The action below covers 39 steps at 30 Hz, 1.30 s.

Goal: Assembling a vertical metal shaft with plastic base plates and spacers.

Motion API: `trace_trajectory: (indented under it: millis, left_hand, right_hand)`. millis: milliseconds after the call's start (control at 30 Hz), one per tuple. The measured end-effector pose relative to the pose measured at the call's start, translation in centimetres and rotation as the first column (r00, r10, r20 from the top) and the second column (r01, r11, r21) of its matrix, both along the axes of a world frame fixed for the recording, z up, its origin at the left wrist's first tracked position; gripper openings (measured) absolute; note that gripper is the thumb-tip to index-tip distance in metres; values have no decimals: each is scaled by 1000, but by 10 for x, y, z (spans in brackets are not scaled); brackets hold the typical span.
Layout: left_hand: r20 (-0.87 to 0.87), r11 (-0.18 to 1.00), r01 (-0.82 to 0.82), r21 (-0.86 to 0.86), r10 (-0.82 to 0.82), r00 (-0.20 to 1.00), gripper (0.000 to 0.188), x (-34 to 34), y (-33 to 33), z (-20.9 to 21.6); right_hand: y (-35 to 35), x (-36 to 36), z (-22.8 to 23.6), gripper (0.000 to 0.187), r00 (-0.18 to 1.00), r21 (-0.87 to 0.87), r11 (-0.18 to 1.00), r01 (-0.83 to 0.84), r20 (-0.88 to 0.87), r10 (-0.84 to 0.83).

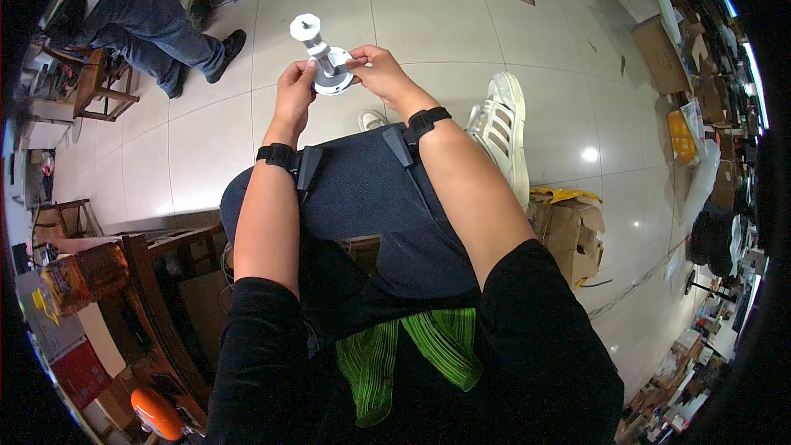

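Above my knees I hold a white mounting bracket (333,79) with a round base plate, a short stem and a faceted knob on top. The stem leans up and to the left, away from me. My left hand (294,92) pinches the near left rim of the plate between thumb and fingers. On the plate's right rim, my right hand (377,74) grips with thumb and fingertips. Small holes show in the plate. Each wrist wears a black strap, the left strap (278,156) and the right strap (427,120), with a dark block beside it.
A torn cardboard box (568,235) lies right of my raised shoe (503,128). Another person's legs (156,25) and a wooden stool (105,86) are at the far left. A dark wooden table (156,305) stands near left, with a bottle (86,280). Cluttered shelves line the right.
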<state>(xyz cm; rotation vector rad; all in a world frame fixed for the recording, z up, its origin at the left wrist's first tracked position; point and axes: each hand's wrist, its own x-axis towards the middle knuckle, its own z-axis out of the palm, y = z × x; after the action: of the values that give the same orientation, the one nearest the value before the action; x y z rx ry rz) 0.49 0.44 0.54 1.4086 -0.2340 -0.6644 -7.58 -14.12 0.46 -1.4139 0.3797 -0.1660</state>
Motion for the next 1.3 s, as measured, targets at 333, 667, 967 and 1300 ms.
trace_trajectory:
  millis: [333,667,967,1300]
  left_hand:
    - [-31,1000,-15,15,15,999,17,-4,-4,7]
    - [-130,998,-36,-57,28,991,18,-1,-1,5]
    - [-116,997,-69,-37,64,991,20,-3,-5,7]
    - [28,998,-66,-11,66,997,22,0,-6,-6]
  right_hand:
    - [-3,-2,0,19,999,-11,999,47,-25,-47]
    - [-1,-2,0,21,999,24,998,49,-14,-49]
    - [-1,0,0,18,998,43,998,51,-25,-50]
    - [-2,3,-10,16,1000,33,999,20,19,-21]
